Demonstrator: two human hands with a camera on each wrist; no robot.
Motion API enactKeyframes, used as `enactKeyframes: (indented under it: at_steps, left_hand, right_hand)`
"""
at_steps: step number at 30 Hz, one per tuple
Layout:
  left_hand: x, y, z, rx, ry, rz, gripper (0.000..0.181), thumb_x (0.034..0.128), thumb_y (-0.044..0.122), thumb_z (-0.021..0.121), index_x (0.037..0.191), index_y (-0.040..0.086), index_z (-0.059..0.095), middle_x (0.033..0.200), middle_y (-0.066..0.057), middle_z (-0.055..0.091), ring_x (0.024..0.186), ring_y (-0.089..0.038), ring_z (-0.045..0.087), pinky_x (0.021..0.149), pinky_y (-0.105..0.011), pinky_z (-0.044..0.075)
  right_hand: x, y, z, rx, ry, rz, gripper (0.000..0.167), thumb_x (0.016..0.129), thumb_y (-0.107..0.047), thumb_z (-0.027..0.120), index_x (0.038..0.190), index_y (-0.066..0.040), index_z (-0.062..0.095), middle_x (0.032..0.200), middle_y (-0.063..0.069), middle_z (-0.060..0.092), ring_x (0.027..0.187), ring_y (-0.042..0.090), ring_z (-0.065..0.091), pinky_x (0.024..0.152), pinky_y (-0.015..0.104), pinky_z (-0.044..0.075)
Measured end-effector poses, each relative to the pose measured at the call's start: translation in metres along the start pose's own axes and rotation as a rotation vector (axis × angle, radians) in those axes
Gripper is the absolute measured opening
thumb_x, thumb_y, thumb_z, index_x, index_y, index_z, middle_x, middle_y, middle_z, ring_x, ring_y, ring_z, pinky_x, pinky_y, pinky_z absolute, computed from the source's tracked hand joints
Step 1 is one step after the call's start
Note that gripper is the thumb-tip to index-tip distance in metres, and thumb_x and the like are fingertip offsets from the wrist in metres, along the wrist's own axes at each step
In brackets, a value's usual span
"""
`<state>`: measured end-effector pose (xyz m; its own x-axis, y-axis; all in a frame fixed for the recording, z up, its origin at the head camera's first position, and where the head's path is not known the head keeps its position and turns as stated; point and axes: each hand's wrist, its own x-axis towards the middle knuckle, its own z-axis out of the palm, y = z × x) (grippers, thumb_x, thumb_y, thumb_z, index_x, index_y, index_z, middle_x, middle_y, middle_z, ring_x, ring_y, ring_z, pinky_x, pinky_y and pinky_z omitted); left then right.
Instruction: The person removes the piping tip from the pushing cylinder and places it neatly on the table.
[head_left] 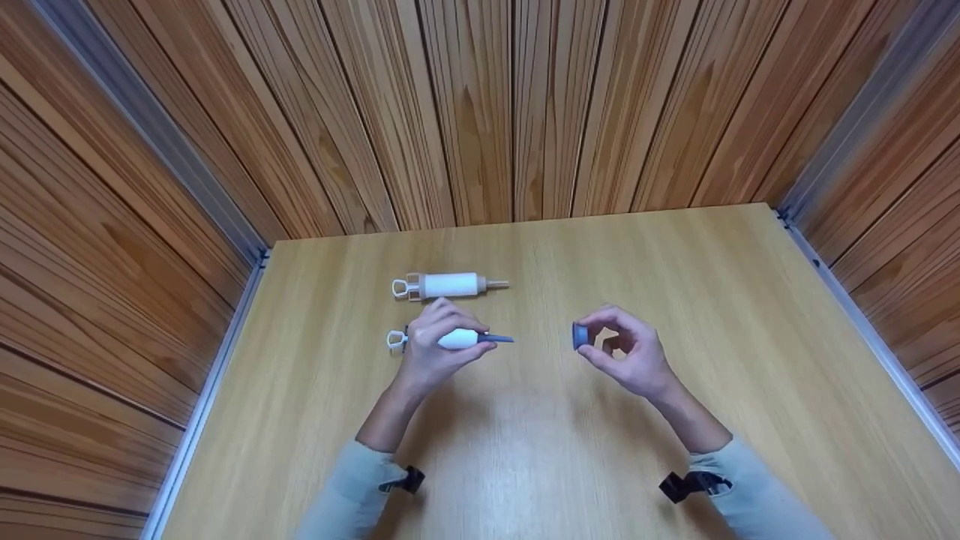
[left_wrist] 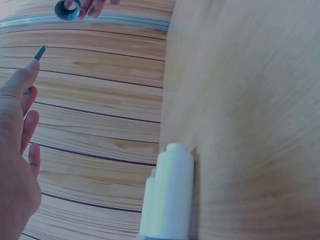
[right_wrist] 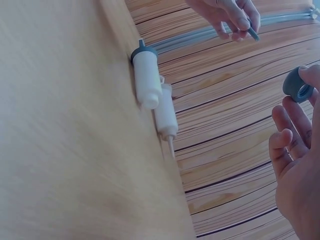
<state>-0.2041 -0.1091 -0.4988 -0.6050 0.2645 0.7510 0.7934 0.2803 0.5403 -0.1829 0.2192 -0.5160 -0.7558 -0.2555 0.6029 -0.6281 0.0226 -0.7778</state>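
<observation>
My left hand [head_left: 433, 354] pinches a thin dark blue-grey nozzle [head_left: 498, 339] between thumb and fingers, its tip pointing right. Below that hand, apart from it, a white syringe-like tube [head_left: 457, 340] with a loop handle [head_left: 396, 340] lies on the table, partly hidden by the hand. In the left wrist view this tube [left_wrist: 172, 195] shows a short bare white neck. My right hand [head_left: 631, 352] holds a blue-grey ring cap [head_left: 580, 336] by its edge with thumb and fingertips. The open hole of the ring cap [right_wrist: 297, 85] shows in the right wrist view.
Farther back on the wooden table [head_left: 517, 465] lies a second white tube [head_left: 450, 285], with a beige nozzle [head_left: 496, 284] fitted and a loop handle at its left. Wood-panelled walls [head_left: 480, 112] stand behind and at both sides, with metal rails along the table's sides.
</observation>
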Motion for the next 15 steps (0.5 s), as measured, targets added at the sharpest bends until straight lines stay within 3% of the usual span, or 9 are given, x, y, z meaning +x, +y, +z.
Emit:
enactKeyframes:
  at_steps: [7,15]
  left_hand:
    - [-0.003,-0.003,0.003,0.007,-0.004,-0.023,0.021,0.0797,0.002,0.1,0.096,0.008,0.087,0.09,-0.005,0.084,0.091,-0.025,0.072,0.086,-0.031,0.054]
    - [-0.003,-0.008,0.019,0.005,-0.044,-0.105,0.019,0.0845,0.006,0.099,0.099,0.008,0.088,0.094,-0.006,0.085,0.093,-0.026,0.072,0.088,-0.029,0.054]
  right_hand:
    - [-0.008,0.006,-0.005,-0.006,0.016,0.025,0.039,0.085,0.026,0.073,0.121,0.012,0.07,0.108,-0.008,0.075,0.092,0.004,0.07,0.062,0.015,0.051]
    - [-0.017,0.015,-0.016,-0.016,0.064,0.08,0.036,0.086,0.026,0.074,0.12,0.013,0.07,0.106,-0.011,0.076,0.091,0.002,0.07,0.061,0.014,0.051]
